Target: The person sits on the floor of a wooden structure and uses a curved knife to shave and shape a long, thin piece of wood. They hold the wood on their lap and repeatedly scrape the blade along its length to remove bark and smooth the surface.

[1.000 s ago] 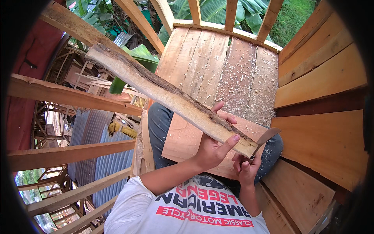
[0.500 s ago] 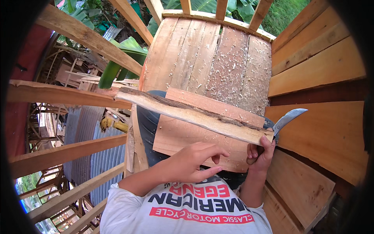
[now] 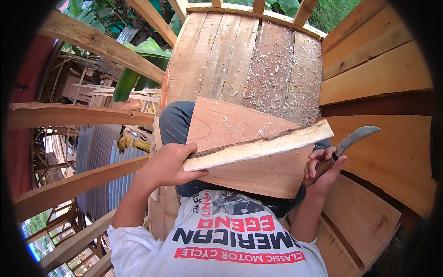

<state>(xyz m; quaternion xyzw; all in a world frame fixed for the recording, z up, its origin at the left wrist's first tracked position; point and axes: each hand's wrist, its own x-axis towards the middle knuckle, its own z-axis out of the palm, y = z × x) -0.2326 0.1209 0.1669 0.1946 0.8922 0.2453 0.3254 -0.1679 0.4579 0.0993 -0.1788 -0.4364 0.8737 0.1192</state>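
Observation:
My left hand grips the near left end of a long wooden stick, pale on its cut side with a dark strip of bark along its upper edge. The stick slants up to the right across my lap, its far end free of my other hand. In my right hand is a curved knife, fingers wrapped round its brown handle, the blade pointing up and right, apart from the stick. A flat reddish-brown board lies over my legs beneath the stick, with a few shavings on it.
Curled shavings are scattered over the plank floor ahead. A plank wall rises close on the right. Wooden rails run along the left, with corrugated metal sheets beyond them. A loose board leans at the lower right.
My left hand, empty before, has taken hold of the stick's left end. The stick has swung from slanting down-right to up-right. My right hand has let it go and moved right with the knife.

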